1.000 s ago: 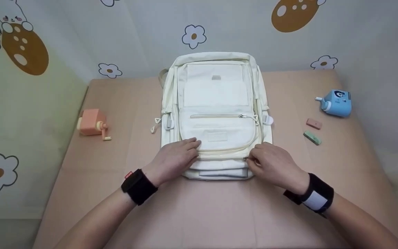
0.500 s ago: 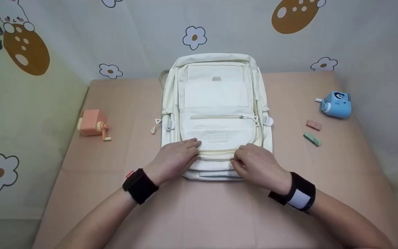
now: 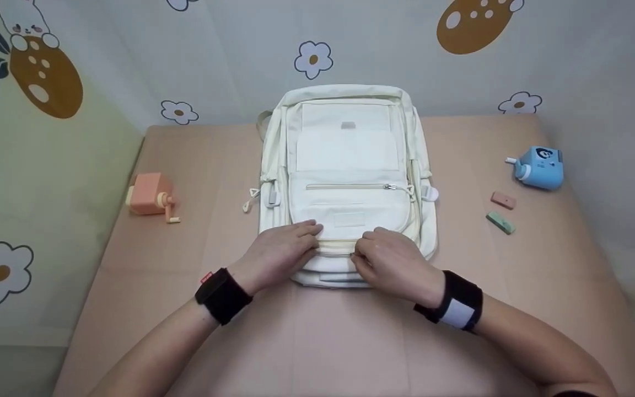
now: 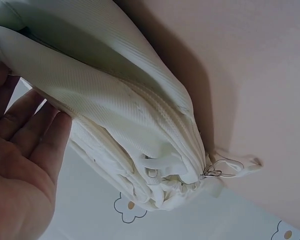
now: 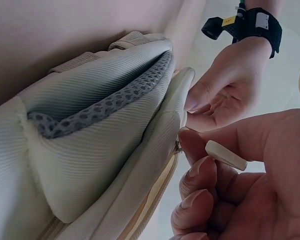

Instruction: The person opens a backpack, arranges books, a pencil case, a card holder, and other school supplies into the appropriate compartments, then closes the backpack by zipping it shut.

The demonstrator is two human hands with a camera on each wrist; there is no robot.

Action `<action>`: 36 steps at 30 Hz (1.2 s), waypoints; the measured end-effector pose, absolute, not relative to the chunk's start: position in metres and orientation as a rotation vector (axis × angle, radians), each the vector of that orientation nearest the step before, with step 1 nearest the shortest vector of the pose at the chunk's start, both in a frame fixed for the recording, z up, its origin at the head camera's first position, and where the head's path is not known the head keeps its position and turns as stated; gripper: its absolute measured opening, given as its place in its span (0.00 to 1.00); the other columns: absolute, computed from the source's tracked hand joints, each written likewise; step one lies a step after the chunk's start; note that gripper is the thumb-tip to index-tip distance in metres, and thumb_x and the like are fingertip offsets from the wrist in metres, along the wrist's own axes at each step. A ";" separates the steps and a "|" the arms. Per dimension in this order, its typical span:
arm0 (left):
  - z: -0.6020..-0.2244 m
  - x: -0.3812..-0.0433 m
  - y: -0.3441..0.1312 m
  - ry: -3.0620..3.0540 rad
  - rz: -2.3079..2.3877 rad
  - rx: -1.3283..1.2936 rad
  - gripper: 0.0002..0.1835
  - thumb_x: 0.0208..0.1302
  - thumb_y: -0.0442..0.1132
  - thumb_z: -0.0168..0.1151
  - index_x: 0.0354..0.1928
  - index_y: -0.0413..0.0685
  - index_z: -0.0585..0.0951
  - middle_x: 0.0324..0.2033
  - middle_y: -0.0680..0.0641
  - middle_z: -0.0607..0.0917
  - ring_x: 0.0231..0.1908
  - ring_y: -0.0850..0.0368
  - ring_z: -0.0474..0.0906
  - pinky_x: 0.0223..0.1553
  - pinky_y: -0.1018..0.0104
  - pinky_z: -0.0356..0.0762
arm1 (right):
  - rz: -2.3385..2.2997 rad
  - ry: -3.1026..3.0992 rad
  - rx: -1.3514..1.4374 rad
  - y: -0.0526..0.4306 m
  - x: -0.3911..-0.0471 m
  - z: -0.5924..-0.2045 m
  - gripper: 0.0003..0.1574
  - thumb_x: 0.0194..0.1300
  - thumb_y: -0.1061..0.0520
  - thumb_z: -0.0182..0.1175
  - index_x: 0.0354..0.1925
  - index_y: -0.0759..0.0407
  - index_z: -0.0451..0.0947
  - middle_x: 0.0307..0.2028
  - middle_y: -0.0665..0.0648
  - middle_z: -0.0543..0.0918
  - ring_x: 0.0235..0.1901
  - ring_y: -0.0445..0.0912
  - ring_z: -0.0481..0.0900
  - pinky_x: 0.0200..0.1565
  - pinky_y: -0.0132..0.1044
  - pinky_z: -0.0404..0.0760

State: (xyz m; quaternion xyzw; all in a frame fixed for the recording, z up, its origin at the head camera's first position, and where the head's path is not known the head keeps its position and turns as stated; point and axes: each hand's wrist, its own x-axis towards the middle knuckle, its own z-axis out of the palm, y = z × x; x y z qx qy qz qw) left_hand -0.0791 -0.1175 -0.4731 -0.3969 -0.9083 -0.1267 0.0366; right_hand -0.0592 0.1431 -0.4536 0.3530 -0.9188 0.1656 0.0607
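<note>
A cream backpack (image 3: 345, 151) lies front side up on the table, its bottom towards me. My left hand (image 3: 279, 256) holds its lower front edge at the left; the right wrist view shows thumb and fingers closed on the fabric. With my right hand (image 3: 397, 264) I pinch a white zipper pull (image 5: 226, 155) on the lower front pocket's zipper (image 3: 335, 255). The two hands are close together, with a short stretch of zipper between them. The slider is mostly hidden by my right fingers.
An orange crank pencil sharpener (image 3: 152, 194) stands at the left of the table (image 3: 345, 347). To the right are a blue crank pencil sharpener (image 3: 541, 168), a small pink block (image 3: 503, 199) and a small green block (image 3: 500, 223). Patterned curtains (image 3: 240, 55) surround the table.
My right hand has moved left along the pocket's zipper with the pull, from the right side of the bag towards my left hand. The left hand has stayed in place.
</note>
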 end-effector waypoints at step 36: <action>-0.481 -0.096 -0.150 -2.697 -0.367 -1.264 0.08 0.73 0.40 0.63 0.49 0.48 0.85 0.62 0.47 0.81 0.66 0.52 0.74 0.51 0.58 0.83 | 0.462 -2.783 1.136 0.108 -0.059 -0.447 0.15 0.69 0.55 0.60 0.24 0.53 0.77 0.21 0.47 0.74 0.25 0.46 0.73 0.28 0.40 0.72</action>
